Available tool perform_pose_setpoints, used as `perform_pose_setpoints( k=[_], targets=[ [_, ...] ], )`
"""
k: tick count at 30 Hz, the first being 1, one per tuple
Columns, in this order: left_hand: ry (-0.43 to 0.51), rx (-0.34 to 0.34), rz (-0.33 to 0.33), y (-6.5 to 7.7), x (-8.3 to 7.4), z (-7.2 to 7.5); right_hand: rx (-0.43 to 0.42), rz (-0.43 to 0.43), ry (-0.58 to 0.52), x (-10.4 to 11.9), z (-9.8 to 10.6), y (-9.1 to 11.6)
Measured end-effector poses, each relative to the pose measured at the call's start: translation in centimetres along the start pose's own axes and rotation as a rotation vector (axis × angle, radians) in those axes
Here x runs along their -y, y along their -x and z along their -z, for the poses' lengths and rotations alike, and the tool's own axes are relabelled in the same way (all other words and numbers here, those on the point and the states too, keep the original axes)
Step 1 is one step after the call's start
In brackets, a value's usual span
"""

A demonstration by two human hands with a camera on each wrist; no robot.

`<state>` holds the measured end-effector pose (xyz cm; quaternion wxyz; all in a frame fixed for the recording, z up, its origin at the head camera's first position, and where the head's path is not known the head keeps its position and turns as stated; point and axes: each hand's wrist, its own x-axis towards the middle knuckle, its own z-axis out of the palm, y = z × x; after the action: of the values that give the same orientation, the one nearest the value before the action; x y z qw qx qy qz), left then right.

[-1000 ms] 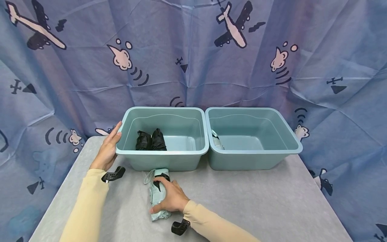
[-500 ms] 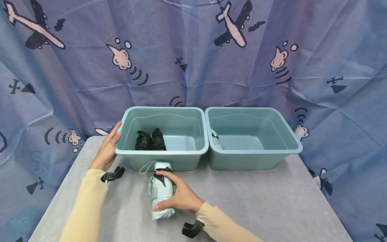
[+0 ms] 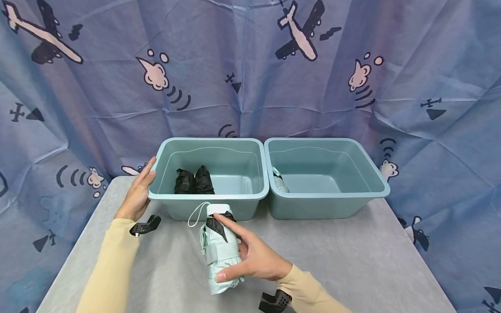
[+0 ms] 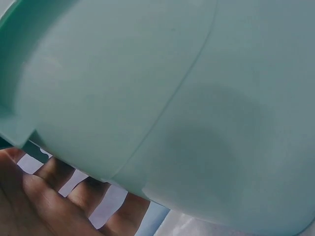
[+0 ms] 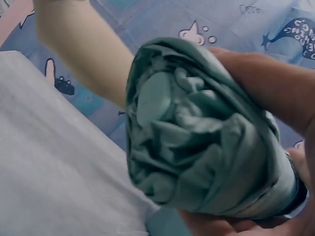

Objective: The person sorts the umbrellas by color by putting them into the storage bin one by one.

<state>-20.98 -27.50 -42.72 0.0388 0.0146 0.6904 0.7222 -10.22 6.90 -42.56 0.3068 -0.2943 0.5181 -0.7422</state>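
Observation:
My right hand [image 3: 258, 256] holds a folded pale mint umbrella [image 3: 223, 254] above the table, thumb on one side and fingers on the other. A white handle cap with a cord loop points toward the bins, and black fabric shows below it. In the right wrist view the bunched fabric end of the umbrella [image 5: 182, 128] faces the camera. At the left bin [image 3: 211, 198], my left hand [image 3: 137, 195] touches the outer left wall with fingers fairly straight. The left wrist view shows the fingers [image 4: 54, 206] spread along that wall.
Two black folded umbrellas [image 3: 203, 180] lie in the left bin. Beside it stands a matching right bin [image 3: 328, 195], with a pale folded item [image 3: 279, 182] partly hidden at its left wall. Both bins rest on a grey table [image 3: 332, 261] before a patterned blue curtain [image 3: 242, 65].
The right hand has lifted the mint umbrella off the table and carried it a little to the right, nearer the camera. The left hand has stayed at the left bin.

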Motion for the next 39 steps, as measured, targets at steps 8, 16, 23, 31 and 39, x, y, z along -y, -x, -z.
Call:
perform_pose_setpoints(
  k=[8,16,23,31,39],
  targets=[
    [0.014,0.001,-0.003,-0.1,0.1,0.0,-0.011,0.099,0.02,1.9,0.7,0.8],
    [0.005,0.007,0.002,-0.2,0.1,0.1,-0.062,0.152,0.124,4.0,1.8,1.3],
    [0.008,0.006,0.01,-0.1,0.1,0.1,-0.129,0.127,0.179,6.2,3.2,1.8],
    [-0.005,-0.003,0.013,-0.1,0.0,0.0,-0.21,0.05,0.275,9.5,6.0,2.2],
    [-0.002,-0.004,0.02,0.0,0.0,0.0,-0.32,0.011,0.469,12.4,10.6,2.4]
  ],
)
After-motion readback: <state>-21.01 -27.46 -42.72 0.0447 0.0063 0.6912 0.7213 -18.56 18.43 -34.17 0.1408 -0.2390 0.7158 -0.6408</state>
